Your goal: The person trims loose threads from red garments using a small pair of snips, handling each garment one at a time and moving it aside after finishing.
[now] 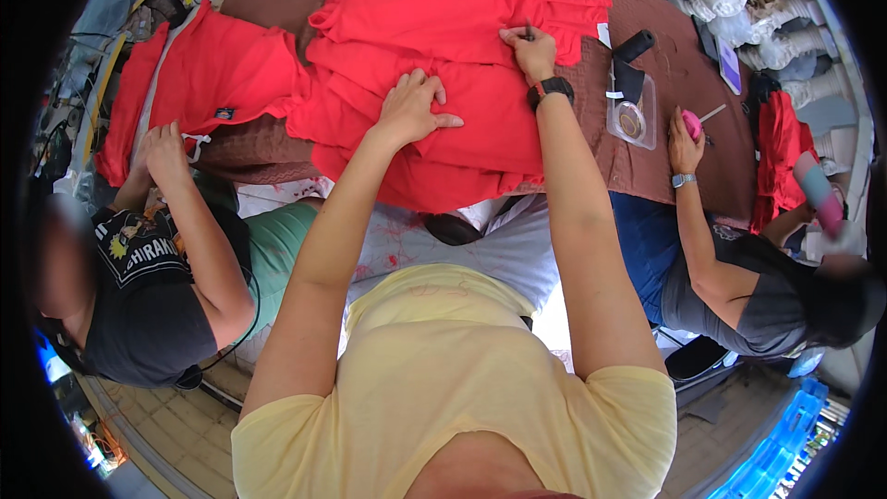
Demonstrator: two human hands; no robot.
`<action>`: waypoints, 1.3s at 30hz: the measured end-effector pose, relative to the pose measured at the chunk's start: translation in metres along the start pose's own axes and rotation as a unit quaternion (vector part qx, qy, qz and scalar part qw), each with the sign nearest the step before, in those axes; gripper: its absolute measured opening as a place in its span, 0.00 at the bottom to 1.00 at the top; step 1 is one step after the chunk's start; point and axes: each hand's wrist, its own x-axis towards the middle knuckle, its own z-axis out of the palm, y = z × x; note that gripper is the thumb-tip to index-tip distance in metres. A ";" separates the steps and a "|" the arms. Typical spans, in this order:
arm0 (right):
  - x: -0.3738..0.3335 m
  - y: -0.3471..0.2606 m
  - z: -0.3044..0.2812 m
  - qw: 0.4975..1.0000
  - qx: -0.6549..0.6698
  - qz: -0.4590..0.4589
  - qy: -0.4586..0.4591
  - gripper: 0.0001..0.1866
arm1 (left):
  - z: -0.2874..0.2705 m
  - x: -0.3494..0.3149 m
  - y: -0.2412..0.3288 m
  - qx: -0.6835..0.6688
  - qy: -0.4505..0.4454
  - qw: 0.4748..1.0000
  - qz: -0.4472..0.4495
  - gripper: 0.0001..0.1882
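A pile of red garments point(434, 46) covers the middle of a table with a brown cloth point(684, 157). My left hand point(409, 109) lies flat on the red fabric, fingers spread, pressing it down. My right hand point(530, 48), with a black watch on the wrist, rests on the fabric a little farther away and pinches a small dark pen-like tool point(528, 33) against the cloth.
A seated person at my left touches another red garment point(199, 74) with a hand point(164, 152). A second person at my right holds a pink object point(691, 124). A clear plastic box point(632, 111) and a black roll point(634, 46) lie on the brown cloth.
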 end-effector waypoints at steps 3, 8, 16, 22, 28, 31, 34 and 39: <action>-0.010 -0.013 -0.026 0.981 0.188 -0.050 0.028 0.08 | 0.001 0.000 -0.007 -0.031 0.011 0.999 0.028 0.25; -0.125 -0.083 -0.105 0.980 0.135 -0.011 -0.149 0.06 | -0.016 -0.013 -0.051 -0.450 0.008 0.893 0.022 0.15; -0.252 -0.080 -0.089 0.896 -0.041 -0.045 -0.441 0.16 | -0.039 -0.073 -0.016 -0.113 0.060 0.986 0.111 0.17; -0.231 -0.101 -0.019 0.961 0.044 -0.238 -0.135 0.16 | -0.044 -0.079 0.011 -0.139 0.177 0.964 0.140 0.10; -0.234 -0.119 -0.018 0.964 0.062 -0.208 -0.150 0.15 | -0.048 -0.089 0.001 -0.108 0.355 0.913 0.168 0.10; -0.230 -0.132 -0.032 0.949 0.072 -0.267 -0.150 0.12 | -0.047 -0.075 -0.020 -0.024 0.435 0.891 0.130 0.11; -0.221 -0.141 -0.050 0.940 0.078 -0.298 -0.146 0.10 | -0.056 -0.063 -0.040 -0.057 0.443 0.890 0.090 0.06; -0.203 -0.144 -0.086 0.956 0.044 -0.253 -0.142 0.06 | -0.079 -0.058 -0.039 -0.135 0.356 0.920 0.093 0.07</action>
